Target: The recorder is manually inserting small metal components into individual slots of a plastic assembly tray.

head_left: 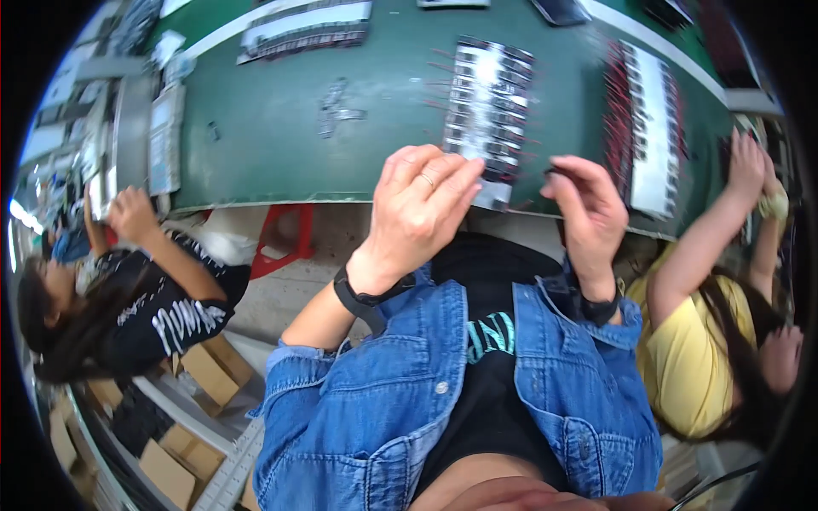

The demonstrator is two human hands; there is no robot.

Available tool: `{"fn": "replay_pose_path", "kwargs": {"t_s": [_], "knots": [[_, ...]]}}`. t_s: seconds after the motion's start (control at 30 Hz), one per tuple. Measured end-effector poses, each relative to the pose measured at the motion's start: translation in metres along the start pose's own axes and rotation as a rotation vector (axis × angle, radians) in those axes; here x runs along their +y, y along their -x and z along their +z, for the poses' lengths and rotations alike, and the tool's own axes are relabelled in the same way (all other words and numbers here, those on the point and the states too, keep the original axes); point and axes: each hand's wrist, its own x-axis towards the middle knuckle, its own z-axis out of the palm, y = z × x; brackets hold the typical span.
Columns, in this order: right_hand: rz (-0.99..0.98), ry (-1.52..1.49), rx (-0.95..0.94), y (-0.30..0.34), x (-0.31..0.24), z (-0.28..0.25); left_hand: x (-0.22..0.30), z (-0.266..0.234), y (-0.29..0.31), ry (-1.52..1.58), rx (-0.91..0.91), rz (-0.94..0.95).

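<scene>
A white strip board (pixel 487 106) lies on the green bench in front of me, with rows of small black parts and thin red wires sticking out along its sides. My left hand (pixel 422 209) is over its near end, fingers pressed together and fingertips at the board; what they hold, if anything, is hidden. To the right of that board my right hand (pixel 590 209) is raised at the bench edge, thumb and index finger closed on a small dark part (pixel 550 171). That part is too small and blurred to name. Both wrists wear black bands.
A second board with dense red wires (pixel 652 128) lies at the right, another board (pixel 305 30) at the far left. Small grey pieces (pixel 339 109) lie mid-bench. Co-workers sit on both sides, one in black (pixel 162 307), one in yellow (pixel 694 349). A red stool (pixel 281 238) stands below.
</scene>
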Motion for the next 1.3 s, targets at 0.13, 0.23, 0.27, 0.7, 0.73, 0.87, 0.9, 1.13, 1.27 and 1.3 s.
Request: {"fn": "replay_pose_path", "kwargs": {"t_s": [0.13, 0.23, 0.27, 0.7, 0.73, 0.87, 0.9, 1.13, 1.27, 1.3], "knots": [[0.044, -0.077, 0.024, -0.012, 0.003, 0.012, -0.014, -0.011, 0.013, -0.005, -0.033, 0.053], [0.009, -0.029, 0.013, -0.015, 0.000, 0.005, 0.003, -0.003, 0.013, -0.012, -0.082, 0.066], [-0.024, -0.021, -0.014, -0.016, -0.002, 0.007, 0.008, -0.002, 0.012, -0.046, -0.109, 0.072], [-0.039, -0.096, -0.017, -0.012, 0.000, 0.013, 0.008, 0.012, 0.025, -0.146, -0.196, 0.086], [-0.047, -0.121, -0.039, -0.010, 0.000, 0.014, 0.011, 0.012, 0.025, -0.177, -0.198, 0.074], [0.044, -0.166, -0.065, -0.010, 0.003, 0.004, 0.007, 0.002, 0.018, -0.072, -0.087, 0.075], [0.070, -0.192, -0.088, -0.009, 0.001, -0.003, -0.005, -0.007, 0.013, -0.118, -0.027, 0.055], [0.294, -0.387, -0.180, -0.024, -0.006, 0.002, -0.096, -0.051, -0.007, -0.528, -0.028, -0.105], [0.356, -0.356, -0.164, -0.025, -0.012, 0.013, -0.110, -0.063, -0.019, -0.391, -0.103, -0.047], [0.364, -0.403, -0.188, -0.027, -0.008, 0.013, -0.113, -0.068, -0.019, -0.410, -0.132, -0.040]]}}
